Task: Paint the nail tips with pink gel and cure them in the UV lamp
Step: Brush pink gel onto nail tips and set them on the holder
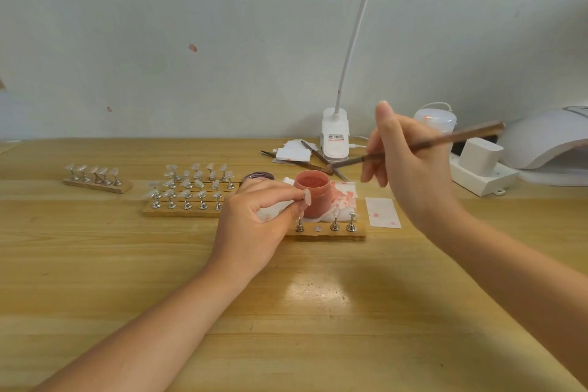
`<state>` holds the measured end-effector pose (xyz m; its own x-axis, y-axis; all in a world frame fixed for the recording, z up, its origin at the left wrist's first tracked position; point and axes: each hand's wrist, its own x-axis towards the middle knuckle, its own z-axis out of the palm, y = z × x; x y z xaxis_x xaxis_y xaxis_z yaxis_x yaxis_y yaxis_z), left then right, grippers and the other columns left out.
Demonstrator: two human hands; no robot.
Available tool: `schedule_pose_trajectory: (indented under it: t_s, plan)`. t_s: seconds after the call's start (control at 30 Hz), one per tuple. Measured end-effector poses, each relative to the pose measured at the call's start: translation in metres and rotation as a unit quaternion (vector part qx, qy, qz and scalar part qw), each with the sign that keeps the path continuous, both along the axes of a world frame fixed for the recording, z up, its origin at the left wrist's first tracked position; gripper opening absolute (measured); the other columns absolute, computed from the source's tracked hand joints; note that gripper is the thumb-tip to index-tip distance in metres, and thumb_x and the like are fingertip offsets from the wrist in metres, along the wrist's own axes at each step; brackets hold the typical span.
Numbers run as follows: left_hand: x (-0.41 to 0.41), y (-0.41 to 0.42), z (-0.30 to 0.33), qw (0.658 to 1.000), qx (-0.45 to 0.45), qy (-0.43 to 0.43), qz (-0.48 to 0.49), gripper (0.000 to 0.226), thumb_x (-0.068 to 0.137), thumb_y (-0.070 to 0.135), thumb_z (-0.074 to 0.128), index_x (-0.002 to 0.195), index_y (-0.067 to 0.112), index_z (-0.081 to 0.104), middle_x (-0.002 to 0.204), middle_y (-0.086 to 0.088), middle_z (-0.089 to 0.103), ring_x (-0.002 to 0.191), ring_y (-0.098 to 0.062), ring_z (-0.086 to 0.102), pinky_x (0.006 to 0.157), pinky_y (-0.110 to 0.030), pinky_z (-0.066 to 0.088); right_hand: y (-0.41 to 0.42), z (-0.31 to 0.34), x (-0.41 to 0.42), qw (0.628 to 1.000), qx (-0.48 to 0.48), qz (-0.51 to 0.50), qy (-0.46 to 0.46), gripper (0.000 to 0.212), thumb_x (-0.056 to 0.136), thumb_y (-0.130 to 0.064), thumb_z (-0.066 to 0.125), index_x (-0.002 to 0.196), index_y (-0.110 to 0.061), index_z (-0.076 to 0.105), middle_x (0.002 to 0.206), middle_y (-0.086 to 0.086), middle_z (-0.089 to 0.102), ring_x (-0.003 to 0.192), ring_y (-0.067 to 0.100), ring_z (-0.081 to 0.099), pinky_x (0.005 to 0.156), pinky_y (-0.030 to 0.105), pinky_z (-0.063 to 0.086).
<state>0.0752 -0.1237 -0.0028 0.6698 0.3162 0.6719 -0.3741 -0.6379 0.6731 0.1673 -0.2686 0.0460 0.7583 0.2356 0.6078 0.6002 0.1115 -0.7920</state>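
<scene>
Wooden table (95, 264), left hand (254, 223) pinching nail tip (306, 197) beside gel jar (311, 188).

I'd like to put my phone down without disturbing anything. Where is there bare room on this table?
The near table between the two forearms is bare, and so is the front left, before the small stand. It is crowded around the gel jar and at the back right by the UV lamp.

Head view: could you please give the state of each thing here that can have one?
Pink gel jar: open, lid off.
Jar lid: off, lying left of the jar.
Brush: held in right hand, raised above the table.
Nail tip: pinched by left hand.
UV lamp: not visibly lit.
</scene>
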Motion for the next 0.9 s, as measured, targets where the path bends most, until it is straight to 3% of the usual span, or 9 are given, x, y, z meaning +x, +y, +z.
schedule_pose_trajectory:
  t_s: [0.1, 0.27, 0.4, 0.5, 0.6, 0.7, 0.83, 0.9]
  plan:
    - [0.0, 0.0, 0.0, 1.0, -0.002, -0.001, -0.004, 0.031, 0.07, 0.006, 0.073, 0.078, 0.035, 0.065, 0.079, 0.023, 0.063, 0.087, 0.008, 0.054, 0.078, -0.003, 0.036, -0.006, -0.02, -0.022, 0.997, 0.026, 0.038, -0.054, 0.045, 0.097, -0.038, 0.039, 0.069, -0.013, 0.063, 0.057, 0.007, 0.063, 0.048, 0.015, 0.057, 0.048, 0.02, 0.045]
    - [0.001, 0.0, -0.001, 1.0, 0.003, -0.006, -0.002, 0.026, 0.071, 0.003, 0.074, 0.079, 0.027, 0.068, 0.078, 0.018, 0.064, 0.085, 0.007, 0.055, 0.077, -0.003, 0.036, -0.009, -0.043, -0.033, 0.971, -0.05, 0.015, -0.232, 0.043, 0.098, -0.032, 0.033, 0.079, -0.013, 0.066, 0.079, -0.02, 0.061, 0.073, 0.0, 0.059, 0.064, 0.022, 0.047]
    - [0.0, -0.001, -0.001, 1.0, 0.01, -0.019, -0.005, 0.027, 0.071, 0.007, 0.073, 0.083, 0.03, 0.066, 0.076, 0.023, 0.062, 0.083, 0.011, 0.055, 0.078, -0.005, 0.038, -0.012, -0.048, -0.033, 0.971, -0.05, 0.01, -0.232, 0.056, 0.099, -0.037, 0.028, 0.072, -0.008, 0.068, 0.074, -0.014, 0.062, 0.069, 0.005, 0.059, 0.063, 0.024, 0.045]
    - [0.001, 0.0, -0.001, 1.0, 0.008, -0.018, -0.005, 0.025, 0.07, 0.007, 0.073, 0.083, 0.028, 0.067, 0.076, 0.023, 0.062, 0.083, 0.011, 0.055, 0.078, -0.005, 0.039, -0.01, -0.048, -0.033, 0.969, -0.051, 0.002, -0.242, 0.054, 0.099, -0.035, 0.028, 0.076, -0.008, 0.069, 0.076, -0.013, 0.063, 0.07, 0.012, 0.061, 0.062, 0.03, 0.046]
    - [0.001, 0.0, -0.002, 1.0, 0.006, -0.02, -0.004, 0.022, 0.069, 0.012, 0.073, 0.083, 0.028, 0.067, 0.076, 0.024, 0.061, 0.083, 0.01, 0.054, 0.078, -0.005, 0.039, -0.011, -0.053, -0.034, 0.97, -0.07, -0.001, -0.235, 0.057, 0.099, -0.037, 0.028, 0.075, -0.008, 0.07, 0.076, -0.017, 0.061, 0.071, 0.005, 0.059, 0.065, 0.027, 0.044]
    - [0.001, -0.001, -0.001, 1.0, -0.01, -0.019, -0.01, 0.016, 0.068, 0.021, 0.07, 0.082, 0.029, 0.067, 0.075, 0.025, 0.062, 0.082, 0.008, 0.055, 0.077, -0.005, 0.039, -0.012, -0.055, -0.035, 0.973, -0.058, 0.004, -0.225, 0.061, 0.099, -0.038, 0.027, 0.069, -0.007, 0.069, 0.067, -0.007, 0.064, 0.065, 0.006, 0.058, 0.062, 0.029, 0.043]
    - [0.001, -0.001, -0.002, 1.0, -0.003, -0.024, -0.014, 0.02, 0.067, 0.026, 0.065, 0.087, 0.024, 0.067, 0.076, 0.022, 0.062, 0.082, 0.009, 0.054, 0.077, -0.005, 0.039, -0.009, -0.053, -0.036, 0.969, -0.063, -0.013, -0.237, 0.054, 0.099, -0.037, 0.028, 0.077, -0.012, 0.07, 0.077, -0.02, 0.06, 0.072, 0.003, 0.058, 0.067, 0.028, 0.043]
    - [0.002, -0.001, -0.002, 1.0, -0.005, -0.024, -0.015, 0.019, 0.067, 0.026, 0.065, 0.086, 0.024, 0.068, 0.076, 0.022, 0.062, 0.082, 0.009, 0.054, 0.077, -0.006, 0.039, -0.011, -0.055, -0.035, 0.971, -0.071, -0.005, -0.229, 0.059, 0.099, -0.038, 0.027, 0.072, -0.01, 0.071, 0.07, -0.015, 0.062, 0.066, 0.002, 0.055, 0.065, 0.026, 0.04]
